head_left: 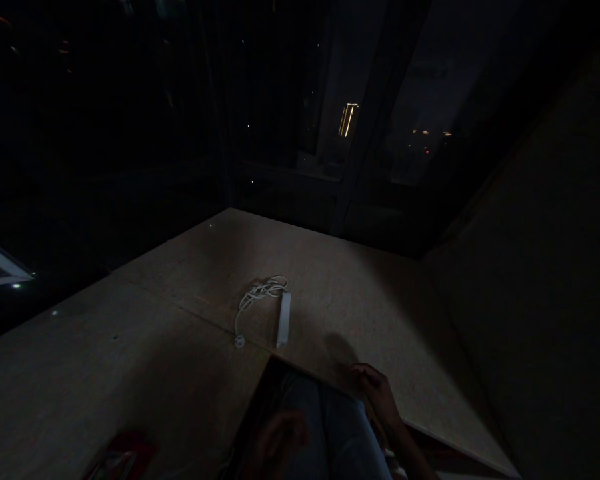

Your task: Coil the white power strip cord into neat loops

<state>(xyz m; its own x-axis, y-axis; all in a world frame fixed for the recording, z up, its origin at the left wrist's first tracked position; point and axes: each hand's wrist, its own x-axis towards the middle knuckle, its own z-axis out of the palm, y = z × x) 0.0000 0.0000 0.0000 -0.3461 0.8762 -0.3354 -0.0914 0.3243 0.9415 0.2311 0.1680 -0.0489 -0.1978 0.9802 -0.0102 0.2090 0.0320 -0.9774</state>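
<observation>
"Hands first: how do they stand?"

"Right hand (377, 390), near the edge of the pale table (360, 293): half open, fingers bent, nothing seen in it. Left hand (283, 430), over the jeans (327, 427): dim and blurred; whether open or closed, I cannot tell."

"And farther out?"

"White power strip (283, 320), lying on the table ahead of the lap, apart from both hands. Its cable (265, 290) lies looped beside the far end, running down to the plug (239, 341), left of the near end. Red object (123, 457), nearer and to the left: too dark to name."

"Which step is shown?"

"Free hands before contact, I judge. Taking up the strip would call for a forward reach, with the loose loops gathered so that the plug does not drag."
</observation>
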